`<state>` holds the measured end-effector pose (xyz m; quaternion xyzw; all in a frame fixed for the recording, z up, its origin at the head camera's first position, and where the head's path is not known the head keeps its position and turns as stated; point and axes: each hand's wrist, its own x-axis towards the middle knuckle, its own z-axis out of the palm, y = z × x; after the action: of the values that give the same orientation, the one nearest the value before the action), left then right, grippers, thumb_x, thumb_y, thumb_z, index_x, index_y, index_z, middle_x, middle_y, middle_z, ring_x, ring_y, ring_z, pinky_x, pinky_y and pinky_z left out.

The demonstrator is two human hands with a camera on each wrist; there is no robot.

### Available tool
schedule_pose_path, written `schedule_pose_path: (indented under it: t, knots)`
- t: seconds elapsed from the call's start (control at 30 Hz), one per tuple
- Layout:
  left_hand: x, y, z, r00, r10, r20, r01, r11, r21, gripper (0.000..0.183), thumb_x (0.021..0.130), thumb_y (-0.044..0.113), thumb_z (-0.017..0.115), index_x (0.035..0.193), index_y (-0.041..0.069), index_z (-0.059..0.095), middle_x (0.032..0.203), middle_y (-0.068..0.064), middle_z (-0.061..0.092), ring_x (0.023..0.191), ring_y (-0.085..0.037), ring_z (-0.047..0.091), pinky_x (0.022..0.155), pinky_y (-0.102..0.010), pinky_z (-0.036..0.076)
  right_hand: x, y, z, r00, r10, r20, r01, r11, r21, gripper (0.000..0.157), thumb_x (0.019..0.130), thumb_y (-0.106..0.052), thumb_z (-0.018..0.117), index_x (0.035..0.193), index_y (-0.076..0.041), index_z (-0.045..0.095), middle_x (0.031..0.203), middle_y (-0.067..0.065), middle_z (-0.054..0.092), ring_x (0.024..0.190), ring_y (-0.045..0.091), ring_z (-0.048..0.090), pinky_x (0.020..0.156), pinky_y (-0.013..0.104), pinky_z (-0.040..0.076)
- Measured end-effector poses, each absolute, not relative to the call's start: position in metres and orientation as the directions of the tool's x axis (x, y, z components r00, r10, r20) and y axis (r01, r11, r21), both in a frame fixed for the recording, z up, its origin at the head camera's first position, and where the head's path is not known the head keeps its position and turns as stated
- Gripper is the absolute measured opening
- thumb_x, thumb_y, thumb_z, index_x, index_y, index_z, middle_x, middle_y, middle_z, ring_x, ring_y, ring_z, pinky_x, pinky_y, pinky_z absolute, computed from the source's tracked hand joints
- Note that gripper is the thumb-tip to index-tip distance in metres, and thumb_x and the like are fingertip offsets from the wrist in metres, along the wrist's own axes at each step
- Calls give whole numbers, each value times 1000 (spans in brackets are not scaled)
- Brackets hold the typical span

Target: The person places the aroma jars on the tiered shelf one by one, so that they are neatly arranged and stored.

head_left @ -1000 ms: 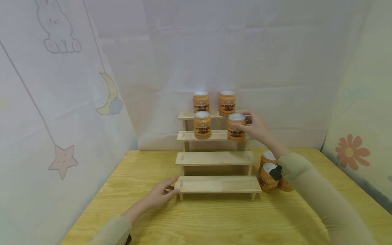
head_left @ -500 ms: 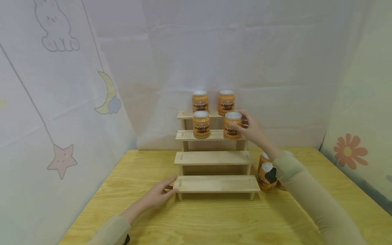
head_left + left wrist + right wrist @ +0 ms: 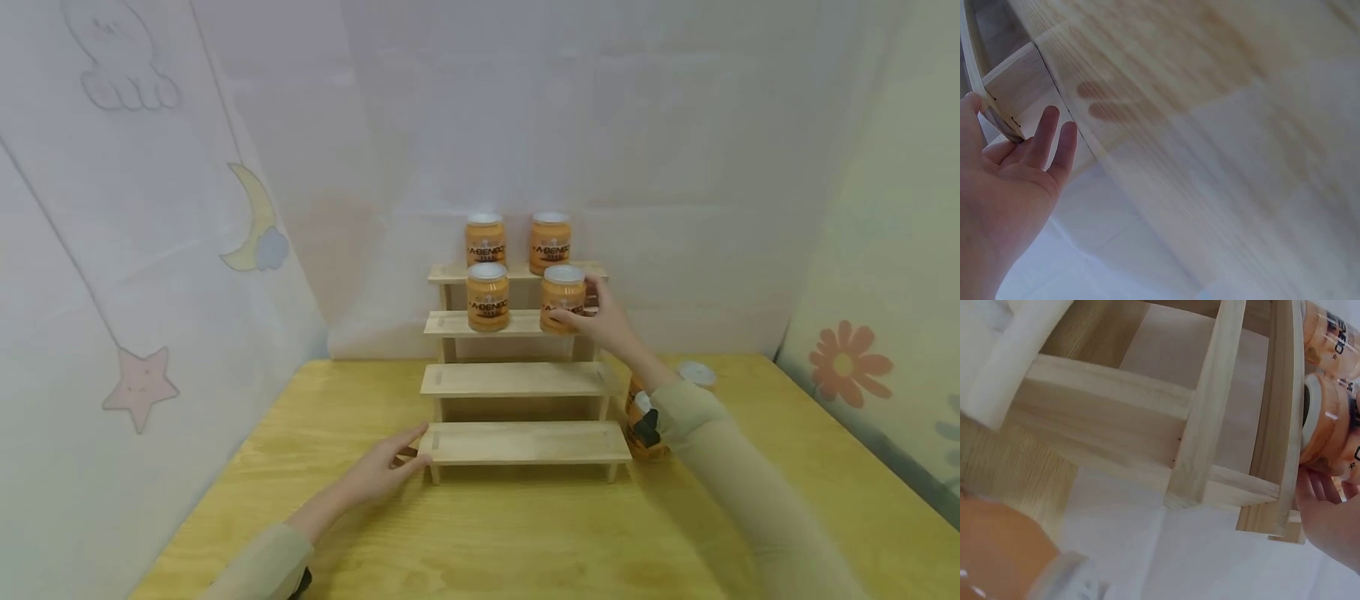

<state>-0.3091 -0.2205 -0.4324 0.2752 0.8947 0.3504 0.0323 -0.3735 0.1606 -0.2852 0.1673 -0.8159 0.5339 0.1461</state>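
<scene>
A wooden four-step display stand (image 3: pixel 525 442) stands on the table, its long steps facing me. My right hand (image 3: pixel 611 323) grips an orange can (image 3: pixel 561 292) with a silver lid at the right part of the second step from the top, thumb in front and fingers behind. In the right wrist view, this can (image 3: pixel 1329 425) has its base right at the step's board. At the left end of the lowest step, my left hand (image 3: pixel 382 467) pinches the board between thumb and index finger; its other fingers (image 3: pixel 1044 134) reach out loosely below.
Another can (image 3: pixel 487 298) stands left on the same step. Two more cans, one left (image 3: pixel 485 242) and one right (image 3: pixel 551 243), occupy the top step. Further cans (image 3: pixel 647 446) stand right of the stand, partly behind my right sleeve. White printed cloth hangs behind the table.
My right hand has moved the gripped can a little left along the second step, toward the other can. My left hand keeps its place on the lowest step. The head view has shifted slightly.
</scene>
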Motion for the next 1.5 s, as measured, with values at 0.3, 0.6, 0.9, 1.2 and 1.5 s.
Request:
schedule_pose_path:
  t: [0.3, 0.6, 0.9, 1.2, 1.5]
  knots:
    - [-312, -220, -424, -823, 545, 161, 512, 588, 626, 64, 97, 40, 48, 148, 7, 28, 147, -20, 35, 115, -34, 55, 91, -44, 51, -400, 170, -298, -906, -123, 405, -420, 370, -829, 80, 83, -35, 71, 146, -19, 24, 132, 14, 43, 114, 28, 48, 92, 45, 47]
    - [-310, -222, -431, -821, 545, 167, 515, 584, 628, 66, 97, 41, 49, 147, 5, 29, 147, -21, 35, 113, -33, 57, 89, -42, 52, -392, 161, -292, -943, -118, 310, -332, 361, -871, 80, 83, -34, 72, 144, -12, 25, 136, 15, 42, 121, 30, 44, 100, 48, 42]
    - [-309, -221, -434, -811, 556, 183, 533, 572, 623, 64, 97, 38, 49, 146, 2, 29, 146, -23, 35, 111, -34, 58, 87, -41, 54, -387, 161, -287, -962, -114, 250, -274, 362, -891, 75, 83, -35, 72, 140, -9, 30, 141, 17, 39, 130, 34, 38, 105, 51, 37]
    - [-311, -220, -432, -810, 554, 189, 537, 574, 618, 64, 97, 38, 49, 146, 2, 30, 146, -23, 35, 111, -34, 59, 87, -42, 53, -404, 165, -302, -959, -78, 271, -279, 413, -867, 78, 77, -54, 71, 133, -12, 37, 132, 10, 48, 123, 27, 47, 99, 45, 45]
    - [-310, -221, -433, -822, 540, 179, 519, 583, 624, 64, 97, 39, 49, 147, 3, 30, 146, -21, 36, 111, -33, 59, 87, -41, 54, -405, 163, -304, -960, -66, 272, -272, 458, -847, 80, 78, -55, 69, 135, -8, 37, 133, 13, 47, 123, 29, 47, 99, 46, 45]
